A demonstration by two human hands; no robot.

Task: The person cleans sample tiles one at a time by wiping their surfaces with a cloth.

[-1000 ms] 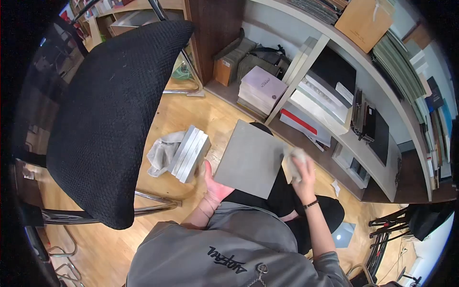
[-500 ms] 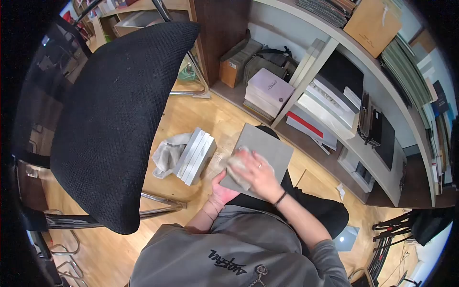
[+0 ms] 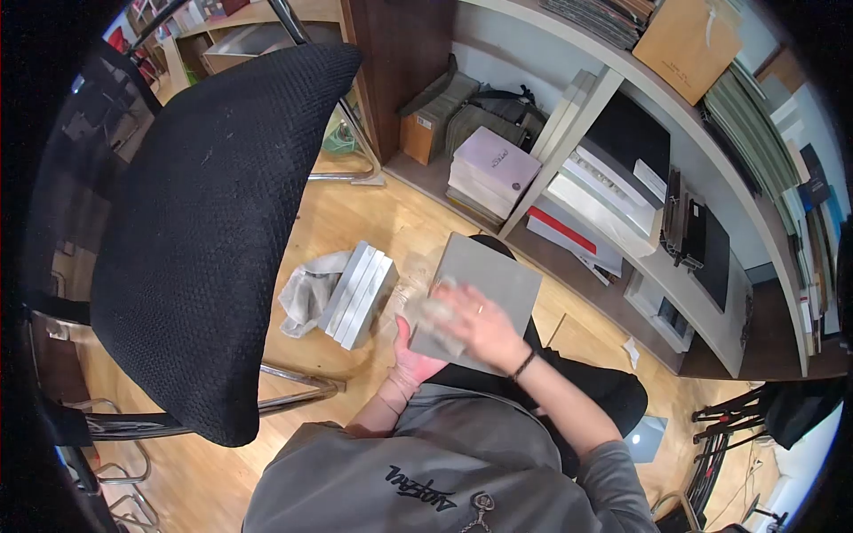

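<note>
A flat grey hardcover book or case [image 3: 498, 275] rests tilted over my lap. My left hand [image 3: 414, 357] holds its lower left edge, the thumb raised along the side and the other fingers hidden underneath. Pressed against the grey cover, my right hand [image 3: 484, 327] is closed over a pale cloth [image 3: 437, 317], blurred by motion. On the floor to the left stands a stack of similar grey volumes [image 3: 360, 298] with light edges. A crumpled grey cloth [image 3: 306, 295] lies against that stack.
A black mesh chair [image 3: 195, 240] fills the left side, its metal legs close to the stack. Ahead and to the right runs a low shelf unit [image 3: 613, 89] with a lilac box [image 3: 496, 162], folders and papers. A silver laptop [image 3: 647, 440] lies on the floor at right.
My right hand has shifted the cloth slightly left and down the grey cover. My left thumb has lifted more upright at the edge. The view has moved a little.
</note>
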